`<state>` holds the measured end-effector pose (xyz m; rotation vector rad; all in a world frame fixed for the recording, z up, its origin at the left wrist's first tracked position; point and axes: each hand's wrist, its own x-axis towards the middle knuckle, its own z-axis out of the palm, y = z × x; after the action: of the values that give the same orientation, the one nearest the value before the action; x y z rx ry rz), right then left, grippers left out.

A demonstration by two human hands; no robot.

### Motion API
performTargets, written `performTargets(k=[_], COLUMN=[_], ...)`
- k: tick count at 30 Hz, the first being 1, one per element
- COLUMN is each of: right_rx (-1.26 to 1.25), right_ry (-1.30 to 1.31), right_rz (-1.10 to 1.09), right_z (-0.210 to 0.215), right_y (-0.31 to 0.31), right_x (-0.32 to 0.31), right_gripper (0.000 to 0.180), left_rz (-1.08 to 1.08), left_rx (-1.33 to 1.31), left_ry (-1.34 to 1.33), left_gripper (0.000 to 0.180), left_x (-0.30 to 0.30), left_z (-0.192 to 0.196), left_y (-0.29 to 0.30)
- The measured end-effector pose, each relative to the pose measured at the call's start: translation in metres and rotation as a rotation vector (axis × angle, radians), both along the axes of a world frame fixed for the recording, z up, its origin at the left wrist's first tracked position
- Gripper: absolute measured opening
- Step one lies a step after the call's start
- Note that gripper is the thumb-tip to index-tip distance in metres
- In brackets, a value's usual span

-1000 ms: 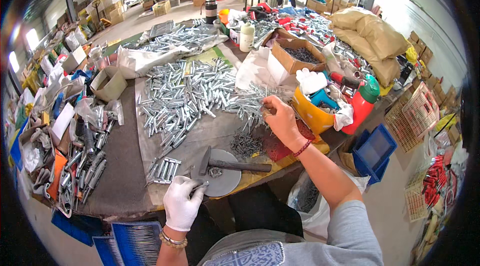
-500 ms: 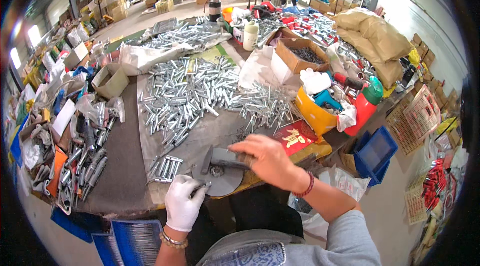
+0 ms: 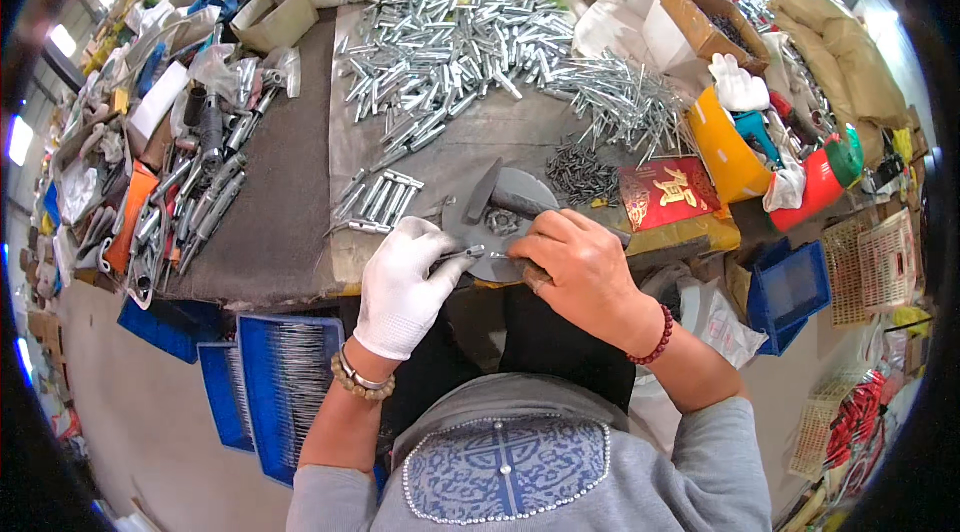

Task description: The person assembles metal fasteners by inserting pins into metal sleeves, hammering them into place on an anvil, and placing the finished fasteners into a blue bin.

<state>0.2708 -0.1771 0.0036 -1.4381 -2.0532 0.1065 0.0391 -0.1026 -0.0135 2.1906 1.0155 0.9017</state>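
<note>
Head view showed your left hand (image 3: 408, 284), in a white knit glove, closed around a short silver metal sleeve (image 3: 462, 254) at the near edge of the round grey steel plate (image 3: 490, 232). Your bare right hand (image 3: 580, 267) was closed too, pinching a thin nail (image 3: 500, 255) whose tip met the end of that sleeve — the two hands almost touching over the plate's rim. A dark-headed hammer (image 3: 495, 197) lay across the plate, just beyond your knuckles. On the grey-covered surface (image 3: 290, 192), a small row of finished silver sleeves (image 3: 380, 202) sat left of the plate, a heap of dark screws (image 3: 580, 172) to its right, and a wide spread of loose silver tubes (image 3: 450, 42) farther back. A red printed packet (image 3: 668, 194) lay beside the screws, near a yellow plastic tub (image 3: 722, 147) — well clear of your hands.
</note>
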Motion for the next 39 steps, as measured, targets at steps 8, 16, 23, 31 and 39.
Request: performTargets(k=[8, 16, 23, 31, 39], right_rx=[0.031, 0.007, -0.003, -0.003, 0.098], right_ry=[-0.028, 0.028, 0.055, 0.074, 0.125], right_rz=[0.031, 0.049, 0.068, 0.113, 0.022], right_z=[-0.002, -0.002, -0.001, -0.006, -0.010], right_y=[0.000, 0.002, 0.006, 0.010, -0.005], right_x=[-0.004, -0.002, 0.001, -0.001, -0.007], right_gripper=[0.018, 0.018, 0.015, 0.014, 0.021], left_rz=[-0.026, -0.041, -0.055, -0.073, -0.058], left_rx=[-0.004, -0.027, -0.039, -0.078, -0.034], left_ry=[0.032, 0.050, 0.043, 0.010, 0.006], left_gripper=[0.018, 0.017, 0.019, 0.019, 0.016], left_x=[-0.005, -0.004, -0.004, -0.002, -0.003], left_z=[0.000, 0.002, 0.002, -0.001, -0.003], left_y=[-0.005, -0.006, -0.005, -0.007, -0.009])
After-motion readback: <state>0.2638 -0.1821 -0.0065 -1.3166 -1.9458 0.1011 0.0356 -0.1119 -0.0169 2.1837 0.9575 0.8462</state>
